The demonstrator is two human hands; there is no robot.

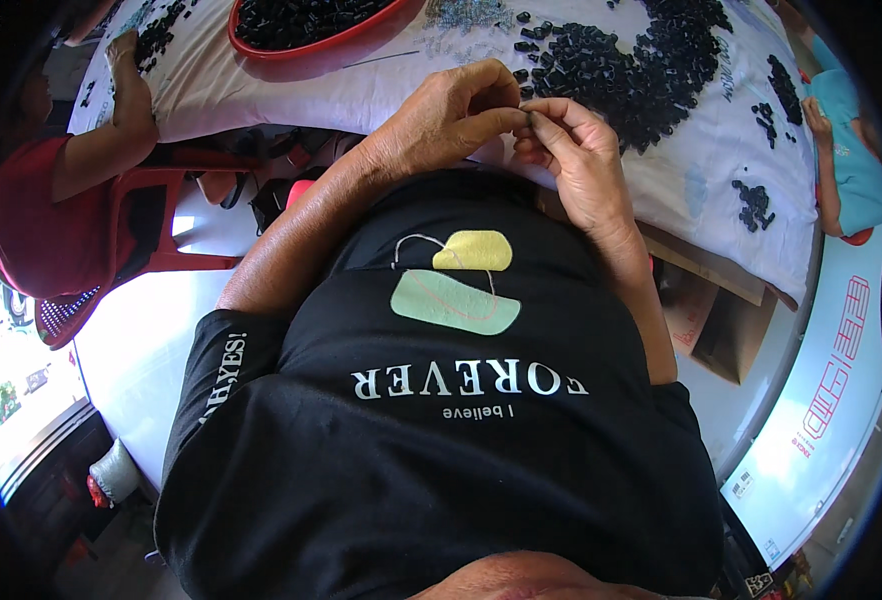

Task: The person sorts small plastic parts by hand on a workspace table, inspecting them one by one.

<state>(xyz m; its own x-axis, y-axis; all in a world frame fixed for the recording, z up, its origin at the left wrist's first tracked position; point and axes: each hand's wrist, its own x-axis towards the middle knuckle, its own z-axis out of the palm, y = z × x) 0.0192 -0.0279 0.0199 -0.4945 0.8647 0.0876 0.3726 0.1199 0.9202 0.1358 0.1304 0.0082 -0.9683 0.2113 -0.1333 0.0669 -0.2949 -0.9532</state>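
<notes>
My left hand (458, 112) and my right hand (583, 162) meet at the near edge of the cloth-covered table (401, 95). Thumbs and fingertips of both are pinched together at one spot, and whatever is between them is too small and hidden to make out. Just beyond them spreads a large heap of small black plastic pieces (611, 80). Behind my left hand lies a scatter of small clear pieces (466, 14). Farther left, a red basin (261, 52) holds many more black pieces, with a thin dark rod (381, 60) lying near it.
At the left, a person in a dark red top (36, 210) sits by a red plastic chair (151, 215), one arm on the table. A person in teal (856, 150) is at the right edge, near smaller black clusters (754, 205). Under the table stands a cardboard box (736, 335).
</notes>
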